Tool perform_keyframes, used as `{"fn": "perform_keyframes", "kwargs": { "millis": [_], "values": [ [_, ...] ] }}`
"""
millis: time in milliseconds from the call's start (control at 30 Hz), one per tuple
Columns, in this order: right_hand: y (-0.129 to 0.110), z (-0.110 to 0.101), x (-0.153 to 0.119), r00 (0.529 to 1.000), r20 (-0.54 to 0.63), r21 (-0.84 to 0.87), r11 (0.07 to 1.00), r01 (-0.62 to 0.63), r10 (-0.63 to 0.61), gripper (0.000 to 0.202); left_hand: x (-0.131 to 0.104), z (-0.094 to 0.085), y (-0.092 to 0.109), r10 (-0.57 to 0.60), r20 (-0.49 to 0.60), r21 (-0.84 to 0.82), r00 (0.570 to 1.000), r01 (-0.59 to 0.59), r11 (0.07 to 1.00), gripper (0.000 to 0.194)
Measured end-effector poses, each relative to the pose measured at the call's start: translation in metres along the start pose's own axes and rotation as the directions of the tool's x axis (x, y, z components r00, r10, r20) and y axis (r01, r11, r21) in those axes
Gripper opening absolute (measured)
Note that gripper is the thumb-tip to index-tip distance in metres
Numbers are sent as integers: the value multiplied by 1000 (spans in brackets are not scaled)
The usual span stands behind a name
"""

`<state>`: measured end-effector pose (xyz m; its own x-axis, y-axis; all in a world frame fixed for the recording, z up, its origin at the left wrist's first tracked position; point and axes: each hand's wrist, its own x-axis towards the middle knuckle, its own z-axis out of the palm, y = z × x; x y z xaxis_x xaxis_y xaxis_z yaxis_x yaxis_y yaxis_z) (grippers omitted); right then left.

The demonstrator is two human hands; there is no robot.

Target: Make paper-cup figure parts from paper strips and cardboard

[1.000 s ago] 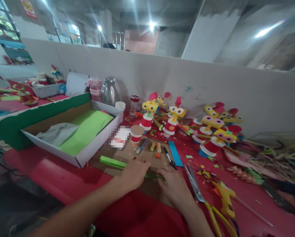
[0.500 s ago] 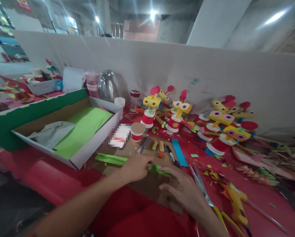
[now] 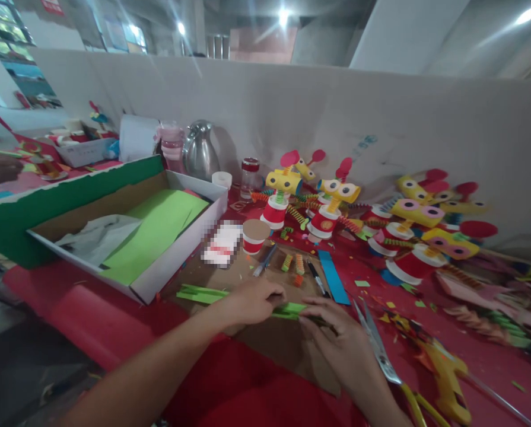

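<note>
A folded green paper strip (image 3: pixel 289 310) lies across the brown cardboard (image 3: pixel 278 344) in front of me. My left hand (image 3: pixel 253 301) rests on its middle, fingers curled down against the paper and hiding part of it. At the strip's right end, my right hand (image 3: pixel 339 337) pinches the paper between thumb and fingers. Beyond my hands stand a red and white paper cup (image 3: pixel 255 238), a pen (image 3: pixel 265 261), small pleated paper springs (image 3: pixel 299 263), a black marker (image 3: pixel 317 279) and a blue paper strip (image 3: pixel 333 277).
Scissors (image 3: pixel 378 350) with yellow handles and a yellow glue gun (image 3: pixel 447 367) lie at right. Several cup figures (image 3: pixel 274 210) stand along the partition. An open box (image 3: pixel 176 252) with green sheets sits left, near a metal jug (image 3: pixel 202 153). Another person's hand (image 3: pixel 0 170) shows far left.
My right thumb has come up from apart to meet the fingers at the strip's end. My left hand stays on the strip. The whole view has shifted slightly.
</note>
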<state>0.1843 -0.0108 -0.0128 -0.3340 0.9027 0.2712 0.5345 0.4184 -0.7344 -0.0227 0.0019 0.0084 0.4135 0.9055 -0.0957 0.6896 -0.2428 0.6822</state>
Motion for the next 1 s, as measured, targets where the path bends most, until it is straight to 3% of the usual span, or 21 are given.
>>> {"fn": "perform_keyframes", "kwargs": {
  "millis": [133,333,467,667,867,1000],
  "values": [
    [-3,1,1,995,-24,66,993,-98,99,13,-3,2,8,23,-77,3,997,-23,1000,19],
    [-5,3,2,986,-48,195,970,-145,157,11,-3,2,7,21,-84,1,996,-21,1000,20],
    [-2,8,0,982,-43,238,956,-171,186,11,-4,2,7,9,-45,-37,999,-11,999,15],
    [-4,0,1,987,23,408,900,-152,156,17,0,-7,5,-92,77,-229,993,107,968,17],
    [-7,-10,2,990,-31,314,942,-120,137,13,1,-12,6,-105,157,-398,982,160,903,28],
    [-8,-11,1,993,-35,276,956,-102,116,8,-1,-11,10,-100,151,-350,983,148,925,27]
  ]
}}
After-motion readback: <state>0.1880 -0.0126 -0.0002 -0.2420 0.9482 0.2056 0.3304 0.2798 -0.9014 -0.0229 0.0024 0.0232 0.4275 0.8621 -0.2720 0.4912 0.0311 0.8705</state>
